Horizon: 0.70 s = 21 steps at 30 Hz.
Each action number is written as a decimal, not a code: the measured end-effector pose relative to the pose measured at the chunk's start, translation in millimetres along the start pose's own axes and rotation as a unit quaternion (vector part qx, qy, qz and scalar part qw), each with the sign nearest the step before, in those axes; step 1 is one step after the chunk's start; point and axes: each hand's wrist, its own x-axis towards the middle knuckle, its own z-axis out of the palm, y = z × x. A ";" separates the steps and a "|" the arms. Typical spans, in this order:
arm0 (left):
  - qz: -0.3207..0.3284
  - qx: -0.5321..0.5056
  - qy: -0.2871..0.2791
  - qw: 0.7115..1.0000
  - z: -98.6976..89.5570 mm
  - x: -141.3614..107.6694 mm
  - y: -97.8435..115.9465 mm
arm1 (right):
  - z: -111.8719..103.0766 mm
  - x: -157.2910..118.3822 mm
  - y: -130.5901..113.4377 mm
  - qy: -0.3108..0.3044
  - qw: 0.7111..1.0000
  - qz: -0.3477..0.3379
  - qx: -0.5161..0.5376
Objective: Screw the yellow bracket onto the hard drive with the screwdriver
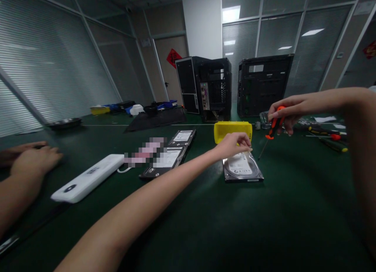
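Observation:
A silver hard drive (241,165) with a white label lies flat on the dark green table. Over its far left edge is my left hand (232,146), its fingers curled and drawn together; whatever they may pinch is too small or hidden to name. Just behind that hand stands a bright yellow open box (219,132). To the right, my right hand (289,110) grips a screwdriver (275,127) by its orange and black handle. The screwdriver's thin shaft slants down to the left, its tip beside the drive's right edge and apart from it.
More hard drives (182,137) lie left of my forearm, near a white power strip (88,179). Another person's hands (35,158) rest at far left. Two black computer cases (216,88) stand at the back. Pliers (331,137) and small parts lie at right.

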 end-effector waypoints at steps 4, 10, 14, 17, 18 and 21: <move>-0.016 -0.014 -0.013 1.000 6.2 -8.2 -0.6 | 1.1 -2.5 -4.0 0.000 1.000 -0.017 -0.010; 0.013 -0.009 0.015 1.000 19.3 -25.3 8.8 | -0.8 -3.9 -6.3 0.013 0.997 -0.058 -0.041; -0.010 -0.051 0.036 0.998 26.4 -30.4 17.3 | -2.6 -11.9 -7.0 0.025 0.995 -0.087 -0.044; -0.027 -0.091 0.062 0.994 32.2 -31.2 18.6 | -4.5 -18.5 -6.0 0.064 0.991 -0.102 -0.063; -0.031 -0.100 0.075 0.992 34.3 -31.3 18.4 | -5.3 -19.6 -5.1 0.073 0.989 -0.107 -0.066; -0.032 -0.125 0.104 0.986 39.8 -31.7 17.6 | -8.2 -18.9 -0.6 0.085 0.988 -0.115 -0.067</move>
